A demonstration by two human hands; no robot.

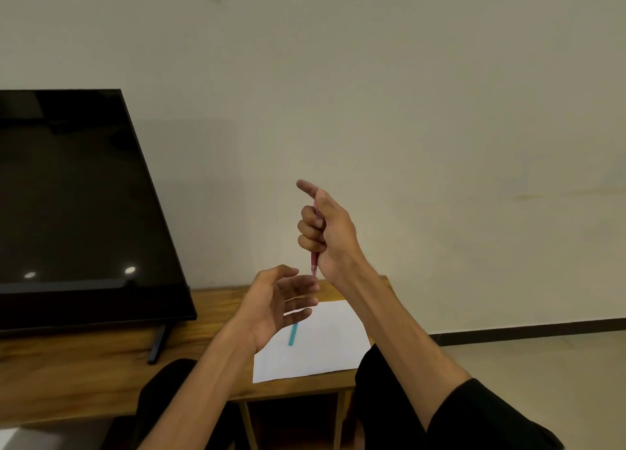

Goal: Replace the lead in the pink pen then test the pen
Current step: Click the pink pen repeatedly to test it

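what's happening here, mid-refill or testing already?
Looks mid-refill, not testing. The right hand grips the pink pen upright in the air, tip down, index finger stretched out above it. The left hand is open just under the tip, fingers relaxed, holding nothing visible. A white sheet of paper lies on the wooden table below with a small teal lead case on it. No marks show on the paper.
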